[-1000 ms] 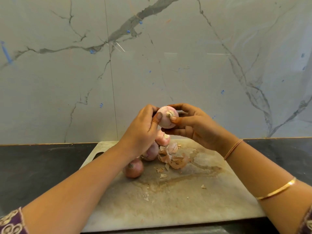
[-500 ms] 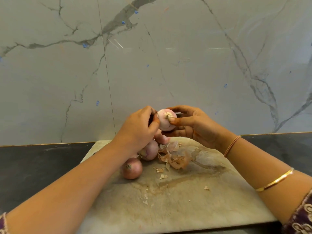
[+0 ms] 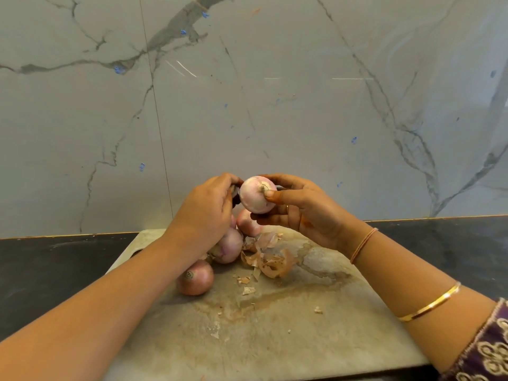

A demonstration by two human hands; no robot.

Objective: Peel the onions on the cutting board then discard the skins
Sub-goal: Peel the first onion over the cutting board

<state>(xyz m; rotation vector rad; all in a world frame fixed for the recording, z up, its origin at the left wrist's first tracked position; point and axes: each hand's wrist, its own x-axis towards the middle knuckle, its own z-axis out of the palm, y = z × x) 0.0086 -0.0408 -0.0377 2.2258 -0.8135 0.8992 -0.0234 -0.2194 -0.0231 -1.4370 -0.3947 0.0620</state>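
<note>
Onion point(image 3: 254, 199) held in right hand point(image 3: 305, 214); left hand point(image 3: 206, 213) curls beside it, fingertips hidden, grip unclear.

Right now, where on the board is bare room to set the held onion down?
Near half of the cutting board, between the forearms and in front of the skins, is bare but for small flakes. Crowded: the far left, where the onions bunch below the left hand.

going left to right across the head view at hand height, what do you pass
left hand → held onion → right hand → thin wrist band → gold bangle
</note>
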